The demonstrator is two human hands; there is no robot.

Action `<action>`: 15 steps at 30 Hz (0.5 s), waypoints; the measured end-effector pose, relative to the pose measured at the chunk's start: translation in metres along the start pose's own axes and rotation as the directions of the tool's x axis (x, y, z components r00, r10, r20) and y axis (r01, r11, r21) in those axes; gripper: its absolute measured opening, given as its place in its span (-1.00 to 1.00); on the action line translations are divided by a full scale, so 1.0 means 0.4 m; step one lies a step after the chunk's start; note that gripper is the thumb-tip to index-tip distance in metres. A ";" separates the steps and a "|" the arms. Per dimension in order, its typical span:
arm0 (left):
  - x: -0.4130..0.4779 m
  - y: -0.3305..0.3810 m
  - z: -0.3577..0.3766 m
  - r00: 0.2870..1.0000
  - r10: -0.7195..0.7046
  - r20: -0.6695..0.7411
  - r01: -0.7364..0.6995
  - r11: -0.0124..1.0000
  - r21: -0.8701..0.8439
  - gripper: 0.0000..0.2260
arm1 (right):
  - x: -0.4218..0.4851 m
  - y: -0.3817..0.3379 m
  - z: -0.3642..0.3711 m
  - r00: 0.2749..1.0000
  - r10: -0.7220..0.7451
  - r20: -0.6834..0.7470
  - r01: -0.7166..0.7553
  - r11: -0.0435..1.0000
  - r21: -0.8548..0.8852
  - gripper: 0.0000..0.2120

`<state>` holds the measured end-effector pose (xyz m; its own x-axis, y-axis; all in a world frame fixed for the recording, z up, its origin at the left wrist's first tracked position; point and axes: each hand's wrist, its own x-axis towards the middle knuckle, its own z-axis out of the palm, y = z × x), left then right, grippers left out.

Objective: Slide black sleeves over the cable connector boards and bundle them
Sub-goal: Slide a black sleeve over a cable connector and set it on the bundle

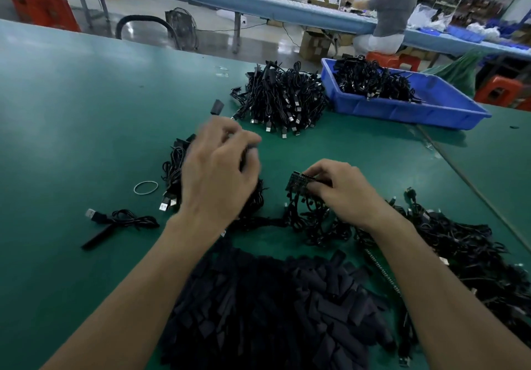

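My right hand (343,190) pinches a stack of small connector boards (300,181) whose black cables (313,223) trail down onto the green table (71,111). My left hand (219,172) is blurred above a cable bundle (175,168) at centre left; its fingers are curled, and whether they hold anything is unclear. A large heap of black sleeves (273,309) lies near the front edge between my forearms. One loose sleeve (217,107) lies further back, and a rubber band (146,187) lies left of the bundle.
A pile of finished cable bundles (283,99) sits at the back, beside a blue bin (402,108) holding more cables. Loose cables (465,252) are heaped at the right. A single sleeved cable (115,221) lies at the left. A person sits at a far bench.
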<state>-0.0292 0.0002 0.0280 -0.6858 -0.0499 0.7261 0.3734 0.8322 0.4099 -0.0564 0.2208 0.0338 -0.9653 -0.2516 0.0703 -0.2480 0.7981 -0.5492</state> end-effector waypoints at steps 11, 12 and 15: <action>-0.067 0.084 0.112 0.806 -0.231 0.545 0.531 0.689 -0.493 -0.88 | -0.019 0.045 -0.002 0.989 -0.144 0.021 0.129 0.937 0.325 -0.88; -0.069 0.081 0.114 0.785 -0.235 0.573 0.577 0.615 -0.538 -0.88 | -0.020 0.047 -0.003 0.989 -0.147 0.026 0.129 0.929 0.347 -0.89; -0.068 0.072 0.119 0.729 -0.243 0.640 0.673 0.423 -0.607 -0.88 | -0.017 0.049 -0.002 0.984 -0.157 0.084 0.109 0.904 0.413 -0.96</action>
<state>-0.0296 0.0520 -0.0062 -0.9904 0.1150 0.0769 0.0756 -0.0163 0.9970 -0.0549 0.2385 0.0232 -0.9040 -0.4190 0.0854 -0.2958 0.4684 -0.8325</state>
